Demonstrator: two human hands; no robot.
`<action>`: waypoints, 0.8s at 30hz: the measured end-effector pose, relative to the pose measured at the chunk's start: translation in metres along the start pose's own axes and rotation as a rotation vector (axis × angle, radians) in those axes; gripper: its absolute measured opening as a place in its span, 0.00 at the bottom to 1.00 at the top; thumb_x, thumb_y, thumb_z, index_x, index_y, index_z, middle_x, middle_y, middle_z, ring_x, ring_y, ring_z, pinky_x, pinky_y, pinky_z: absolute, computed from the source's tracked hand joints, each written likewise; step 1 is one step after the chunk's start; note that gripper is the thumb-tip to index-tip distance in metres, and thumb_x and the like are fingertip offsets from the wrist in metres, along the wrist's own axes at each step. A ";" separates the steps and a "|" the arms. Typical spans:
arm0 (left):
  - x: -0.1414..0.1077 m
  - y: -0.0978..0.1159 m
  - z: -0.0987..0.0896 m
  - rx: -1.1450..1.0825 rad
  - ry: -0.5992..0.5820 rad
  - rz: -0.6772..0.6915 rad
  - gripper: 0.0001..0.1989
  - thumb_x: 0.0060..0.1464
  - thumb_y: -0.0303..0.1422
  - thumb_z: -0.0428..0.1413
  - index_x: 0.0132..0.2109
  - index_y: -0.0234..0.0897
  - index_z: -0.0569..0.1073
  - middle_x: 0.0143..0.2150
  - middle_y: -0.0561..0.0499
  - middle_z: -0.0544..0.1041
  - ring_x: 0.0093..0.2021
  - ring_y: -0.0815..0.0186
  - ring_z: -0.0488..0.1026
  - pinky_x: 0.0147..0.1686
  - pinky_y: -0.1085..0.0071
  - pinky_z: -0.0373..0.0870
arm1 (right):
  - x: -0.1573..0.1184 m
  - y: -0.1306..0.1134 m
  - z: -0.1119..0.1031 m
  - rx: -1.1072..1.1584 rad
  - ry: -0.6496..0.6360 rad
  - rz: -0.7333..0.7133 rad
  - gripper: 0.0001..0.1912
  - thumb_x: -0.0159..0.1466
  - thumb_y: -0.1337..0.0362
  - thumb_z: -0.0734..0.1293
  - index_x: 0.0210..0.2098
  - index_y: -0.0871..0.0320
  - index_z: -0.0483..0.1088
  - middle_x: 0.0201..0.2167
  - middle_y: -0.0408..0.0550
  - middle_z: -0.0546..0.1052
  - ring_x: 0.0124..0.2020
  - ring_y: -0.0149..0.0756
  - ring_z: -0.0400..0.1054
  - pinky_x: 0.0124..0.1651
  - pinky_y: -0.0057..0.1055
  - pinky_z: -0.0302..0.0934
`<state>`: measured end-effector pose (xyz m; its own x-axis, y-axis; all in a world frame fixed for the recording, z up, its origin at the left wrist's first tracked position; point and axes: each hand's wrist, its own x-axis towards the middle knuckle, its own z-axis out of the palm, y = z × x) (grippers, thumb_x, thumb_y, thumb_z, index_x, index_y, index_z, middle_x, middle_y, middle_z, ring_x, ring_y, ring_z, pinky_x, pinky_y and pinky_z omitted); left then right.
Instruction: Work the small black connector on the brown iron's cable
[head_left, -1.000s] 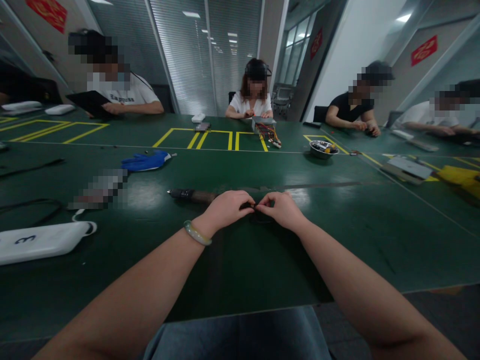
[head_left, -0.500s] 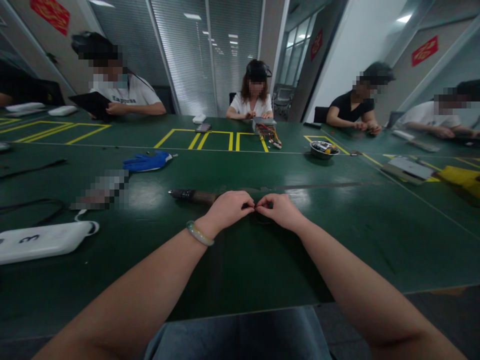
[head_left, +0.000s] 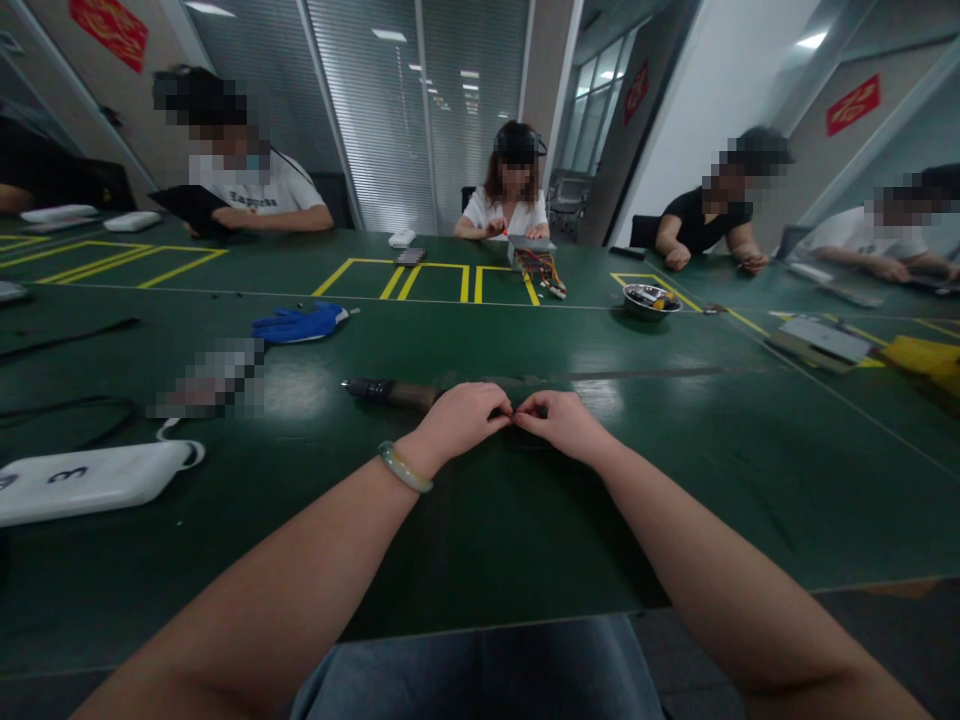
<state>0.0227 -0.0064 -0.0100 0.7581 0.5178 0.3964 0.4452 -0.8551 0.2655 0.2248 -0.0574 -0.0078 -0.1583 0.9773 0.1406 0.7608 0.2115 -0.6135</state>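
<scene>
Over the green table (head_left: 480,560), my left hand (head_left: 469,415) and my right hand (head_left: 559,420) meet fingertip to fingertip. Both are closed in a pinch. Whatever lies between the fingertips is too small and dark to name. Just behind my left hand lies a dark electric screwdriver (head_left: 390,393), its metal tip pointing left and its other end hidden by that hand. A bangle (head_left: 405,468) circles my left wrist.
To the left are a blue glove (head_left: 300,323), a blurred-out phone (head_left: 214,375) and a white power bank (head_left: 90,482) with a cable. A metal bowl (head_left: 651,302) of small parts stands far right. Several people sit across, one by a metal box with wires (head_left: 531,257).
My hands keep nearly the same pinch, fingertips together. The view has shifted slightly. Across the table, the person in black has moved their hands apart.
</scene>
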 end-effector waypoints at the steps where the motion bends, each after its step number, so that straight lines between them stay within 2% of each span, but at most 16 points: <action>1: 0.000 0.000 0.000 0.001 0.000 0.000 0.05 0.57 0.34 0.58 0.40 0.38 0.74 0.41 0.50 0.76 0.43 0.62 0.73 0.46 0.65 0.68 | 0.000 -0.003 0.000 -0.027 0.012 -0.003 0.07 0.62 0.58 0.69 0.34 0.54 0.77 0.29 0.42 0.76 0.32 0.33 0.69 0.39 0.30 0.58; 11: 0.001 -0.002 0.002 0.013 -0.012 0.023 0.04 0.56 0.29 0.58 0.41 0.39 0.74 0.40 0.51 0.76 0.43 0.63 0.73 0.47 0.65 0.68 | -0.002 -0.023 0.004 -0.120 0.057 0.077 0.06 0.60 0.60 0.69 0.31 0.54 0.78 0.28 0.40 0.76 0.32 0.32 0.68 0.40 0.30 0.54; 24: 0.000 0.001 -0.005 0.032 -0.016 0.036 0.05 0.55 0.28 0.59 0.40 0.38 0.71 0.41 0.51 0.75 0.43 0.63 0.72 0.45 0.65 0.68 | 0.005 -0.031 0.000 -0.180 -0.017 0.169 0.07 0.58 0.59 0.68 0.31 0.52 0.78 0.28 0.40 0.76 0.33 0.35 0.69 0.37 0.29 0.54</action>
<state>0.0205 -0.0072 -0.0053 0.7813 0.4864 0.3911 0.4322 -0.8737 0.2233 0.2005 -0.0594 0.0113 -0.0292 0.9990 0.0335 0.8771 0.0417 -0.4785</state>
